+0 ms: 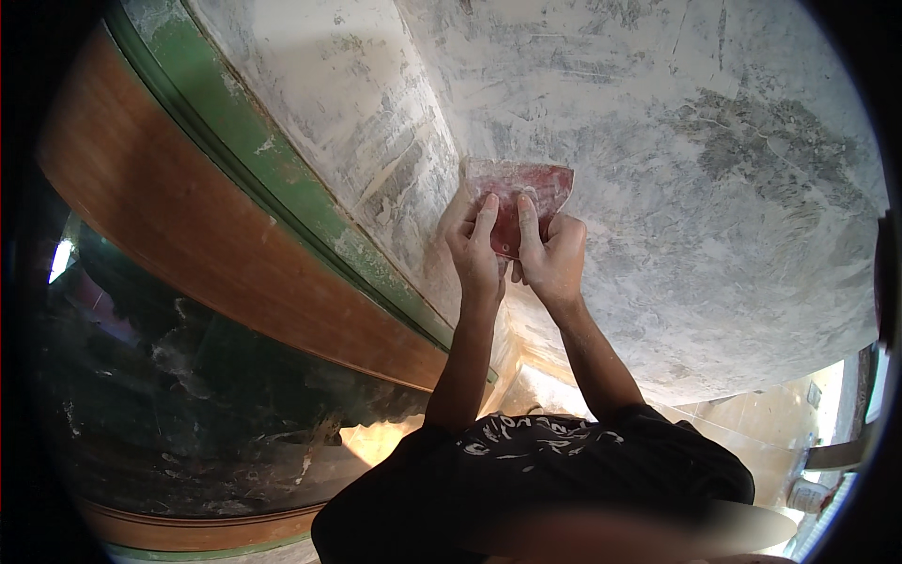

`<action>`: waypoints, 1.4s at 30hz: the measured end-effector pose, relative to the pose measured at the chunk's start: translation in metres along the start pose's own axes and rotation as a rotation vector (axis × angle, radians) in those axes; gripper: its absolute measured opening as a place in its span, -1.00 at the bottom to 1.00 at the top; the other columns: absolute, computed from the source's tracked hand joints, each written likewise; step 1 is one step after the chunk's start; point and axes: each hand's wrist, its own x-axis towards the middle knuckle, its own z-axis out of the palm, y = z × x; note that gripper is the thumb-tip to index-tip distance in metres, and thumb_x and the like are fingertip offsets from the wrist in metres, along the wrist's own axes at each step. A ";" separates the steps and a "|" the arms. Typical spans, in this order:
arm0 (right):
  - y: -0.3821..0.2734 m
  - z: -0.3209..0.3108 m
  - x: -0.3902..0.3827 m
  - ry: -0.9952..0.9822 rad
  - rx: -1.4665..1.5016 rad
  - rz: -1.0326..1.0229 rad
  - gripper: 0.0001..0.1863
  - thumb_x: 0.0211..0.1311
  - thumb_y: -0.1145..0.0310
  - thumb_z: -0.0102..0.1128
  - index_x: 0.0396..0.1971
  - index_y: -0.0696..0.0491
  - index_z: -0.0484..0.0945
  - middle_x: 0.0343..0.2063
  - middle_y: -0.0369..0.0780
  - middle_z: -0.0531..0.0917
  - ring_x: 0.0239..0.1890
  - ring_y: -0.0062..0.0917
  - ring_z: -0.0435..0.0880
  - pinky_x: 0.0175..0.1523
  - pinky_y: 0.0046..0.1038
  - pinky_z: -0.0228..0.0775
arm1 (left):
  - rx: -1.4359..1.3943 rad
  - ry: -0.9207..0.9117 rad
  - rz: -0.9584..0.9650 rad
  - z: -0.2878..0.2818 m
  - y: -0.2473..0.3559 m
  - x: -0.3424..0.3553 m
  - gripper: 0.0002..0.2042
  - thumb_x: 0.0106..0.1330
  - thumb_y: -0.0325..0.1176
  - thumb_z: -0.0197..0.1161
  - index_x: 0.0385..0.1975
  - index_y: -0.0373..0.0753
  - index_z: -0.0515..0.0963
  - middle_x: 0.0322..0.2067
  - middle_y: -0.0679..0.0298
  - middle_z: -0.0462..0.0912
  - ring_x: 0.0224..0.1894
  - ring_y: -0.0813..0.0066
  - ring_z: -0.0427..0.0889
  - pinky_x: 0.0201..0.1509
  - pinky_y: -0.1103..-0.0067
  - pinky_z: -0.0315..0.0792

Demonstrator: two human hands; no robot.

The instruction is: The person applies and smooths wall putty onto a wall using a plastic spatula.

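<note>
A red putty spreader point(540, 179), flat and dusted with white, is held up in front of me with its wide edge away from me. A small hole shows near its narrow end. On its left side my left hand point(473, 246) is closed, thumb lying on the near face. My right hand point(556, 254) grips the right side the same way, thumb pointing up the face. The other fingers are mostly hidden behind it. White powder covers both hands. Just behind the spreader is a patchy grey-white plastered wall point(639, 226), near an inner corner; whether they touch I cannot tell.
At the left, a narrower plastered strip point(329, 113) meets a green frame point(272, 169) and a brown wooden band point(188, 188) around a dark, smeared panel point(207, 395). A white tub point(808, 495) stands at the lower right, near a beam point(836, 458).
</note>
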 end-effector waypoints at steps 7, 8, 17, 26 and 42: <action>-0.032 -0.004 0.024 0.019 -0.220 -0.321 -0.47 0.34 0.28 0.18 -0.81 0.27 0.44 -0.91 -0.14 0.44 -0.86 -0.58 0.44 -0.76 -0.42 0.15 | -0.139 0.100 0.012 0.030 0.028 0.009 -0.78 0.35 -0.35 0.20 -0.14 -0.36 0.51 -0.21 0.22 0.55 -0.18 0.46 0.58 -0.15 0.57 0.51; -0.041 -0.011 0.018 -0.019 -0.124 -0.218 -0.46 0.35 0.26 0.18 -0.81 0.26 0.44 -0.90 -0.18 0.44 -0.86 -0.60 0.43 -0.78 -0.45 0.14 | -0.185 0.014 -0.009 0.027 0.028 0.010 -0.84 0.39 -0.34 0.17 -0.24 -0.31 0.55 -0.48 0.40 0.57 -0.61 0.77 0.42 -0.66 0.76 0.24; -0.058 -0.069 0.013 -0.015 -0.032 -0.056 -0.42 0.39 0.15 0.15 -0.80 0.22 0.43 -0.87 -0.25 0.45 -0.87 -0.65 0.42 -0.81 -0.53 0.14 | 0.180 -0.304 0.015 0.050 0.034 -0.008 -0.79 0.41 -0.26 0.16 -0.36 -0.28 0.49 -0.57 0.45 0.47 -0.71 0.82 0.31 -0.78 0.76 0.11; -0.081 -0.066 0.020 -0.025 -0.029 -0.111 -0.41 0.40 0.18 0.13 -0.84 0.19 0.39 -0.90 -0.25 0.42 -0.89 -0.64 0.41 -0.82 -0.52 0.12 | 0.065 -0.399 -0.008 0.056 0.043 0.013 -0.75 0.38 -0.19 0.19 -0.30 -0.28 0.52 -0.63 0.40 0.49 -0.76 0.71 0.35 -0.76 0.70 0.17; -0.089 -0.054 0.020 0.110 -0.154 -0.188 -0.42 0.36 0.28 0.16 -0.88 0.22 0.37 -0.96 -0.23 0.37 -0.92 -0.61 0.40 -0.83 -0.48 0.08 | -0.028 -0.093 -0.059 0.066 0.036 0.012 -0.65 0.26 -0.30 0.33 -0.13 -0.43 0.47 -0.27 0.21 0.57 -0.21 0.54 0.57 -0.11 0.62 0.46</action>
